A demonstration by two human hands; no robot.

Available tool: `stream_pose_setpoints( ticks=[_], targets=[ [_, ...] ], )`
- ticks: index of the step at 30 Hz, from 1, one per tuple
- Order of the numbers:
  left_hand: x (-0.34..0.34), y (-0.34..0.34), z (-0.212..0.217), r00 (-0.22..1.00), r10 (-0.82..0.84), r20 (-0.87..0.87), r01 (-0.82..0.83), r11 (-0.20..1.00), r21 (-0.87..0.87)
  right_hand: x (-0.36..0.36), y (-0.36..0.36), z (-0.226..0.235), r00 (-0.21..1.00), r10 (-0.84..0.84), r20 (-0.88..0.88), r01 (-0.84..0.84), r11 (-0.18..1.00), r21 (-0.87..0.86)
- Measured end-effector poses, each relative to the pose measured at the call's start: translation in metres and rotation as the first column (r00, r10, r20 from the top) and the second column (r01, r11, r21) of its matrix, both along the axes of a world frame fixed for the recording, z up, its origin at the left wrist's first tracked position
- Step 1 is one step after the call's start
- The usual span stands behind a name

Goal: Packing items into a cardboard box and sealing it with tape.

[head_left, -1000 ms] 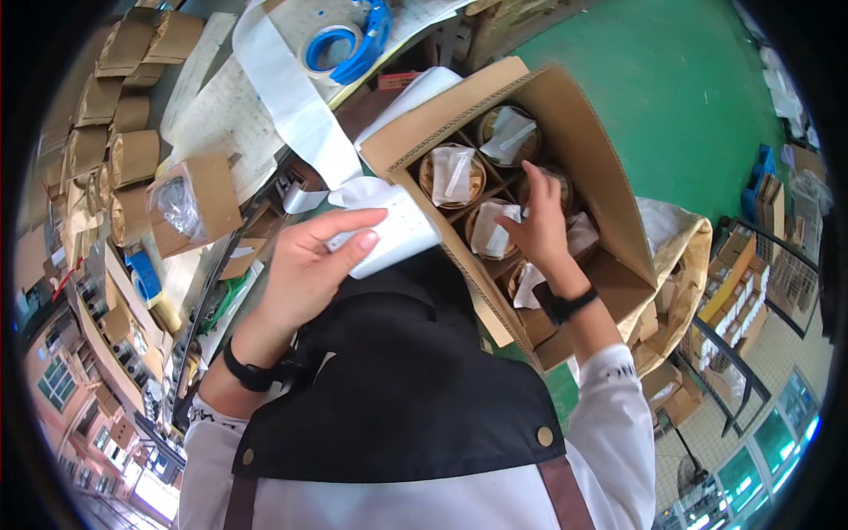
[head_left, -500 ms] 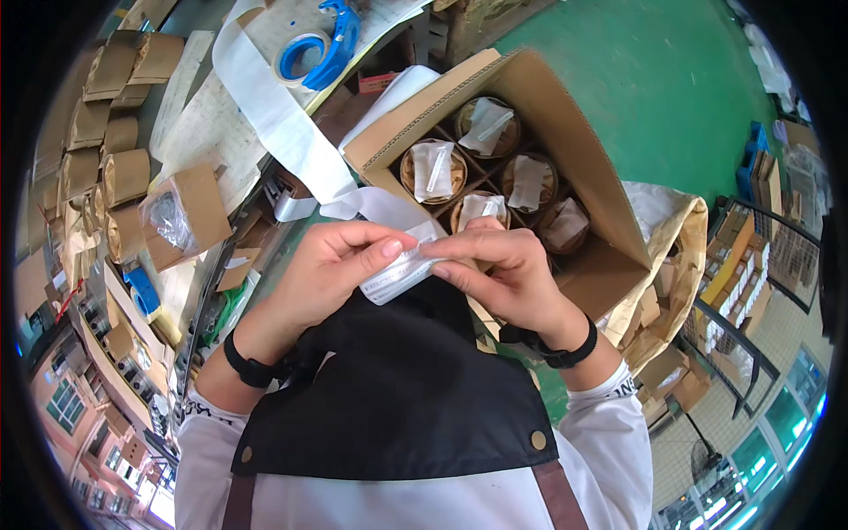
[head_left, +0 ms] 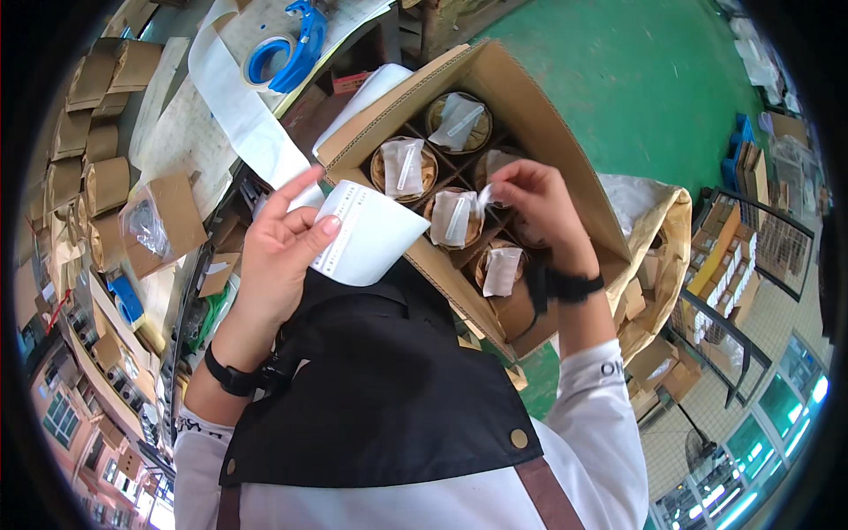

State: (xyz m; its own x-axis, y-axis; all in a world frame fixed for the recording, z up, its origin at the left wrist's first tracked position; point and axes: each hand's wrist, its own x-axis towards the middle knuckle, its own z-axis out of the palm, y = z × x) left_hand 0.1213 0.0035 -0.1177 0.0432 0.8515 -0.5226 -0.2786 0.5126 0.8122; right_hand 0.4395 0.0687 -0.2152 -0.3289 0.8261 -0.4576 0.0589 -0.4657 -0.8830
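My left hand [head_left: 281,238] grips a white label strip [head_left: 375,237] under its thumb, with the index finger stretched out. The strip's loose end curls in front of my black apron. Over the open carton [head_left: 565,146], my right hand [head_left: 546,205] pinches a small white piece [head_left: 485,198], too blurred to name surely. It is close to a white packet [head_left: 456,219] lying on a round, brown-paper-wrapped item. Several such wrapped items stand between cardboard dividers, each topped with a packet, such as the white packet [head_left: 404,166] on the left. My right hand partly hides those behind it.
On the worktable at the upper left lies a blue tape dispenser [head_left: 305,49] beside a tape roll [head_left: 268,64]. A small cardboard box [head_left: 179,212] with clear plastic is at the left. A brown paper sack [head_left: 667,265] stands right of the carton, above green floor [head_left: 654,88].
My right hand has left the strip and moved right over the carton with a small white piece. My left hand has moved left, keeping the strip, whose end now spreads wider.
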Motion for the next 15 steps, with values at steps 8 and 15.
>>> stream_pose_setpoints(
  ticks=[8,15],
  targets=[
    [0.002,0.006,0.003,0.982,-0.155,0.111,0.170,0.975,-0.143,0.033,0.016,-0.096,0.582,-0.092,0.808,-0.236,0.932,0.276],
    [0.026,0.018,0.001,0.939,-0.270,0.212,0.305,0.940,-0.152,-0.064,-0.026,0.089,0.927,0.275,-0.256,-0.205,0.941,0.268]
  ],
)
